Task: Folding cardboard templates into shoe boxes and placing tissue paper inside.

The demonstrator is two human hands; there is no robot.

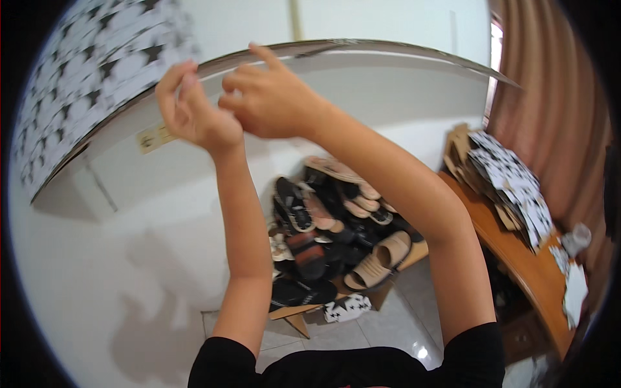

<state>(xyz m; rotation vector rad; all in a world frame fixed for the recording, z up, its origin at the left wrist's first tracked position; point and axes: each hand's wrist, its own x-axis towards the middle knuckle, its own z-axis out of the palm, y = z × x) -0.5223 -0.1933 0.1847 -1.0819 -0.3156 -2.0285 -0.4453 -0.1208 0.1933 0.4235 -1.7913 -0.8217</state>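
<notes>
Both my hands are raised in front of the pale wall, close together and near the edge of a long panel (362,45). My left hand (200,116) has its fingers bent in toward the thumb; anything between them is too small to make out. Beside it, almost touching its wrist, is my right hand (268,94), its index finger stretched up toward the panel's edge and its other fingers curled. Whether the curled fingers hold something is hidden. White paper with black stars (97,77) covers the surface at the upper left, next to my left hand.
Below my arms, a low wooden rack (411,255) carries piled sandals and shoes (304,255). A wooden desk (517,278) at the right holds stacked star-patterned cardboard (511,181). Brown curtains (543,90) hang behind it. A yellowish wall plate (152,138) is under the panel.
</notes>
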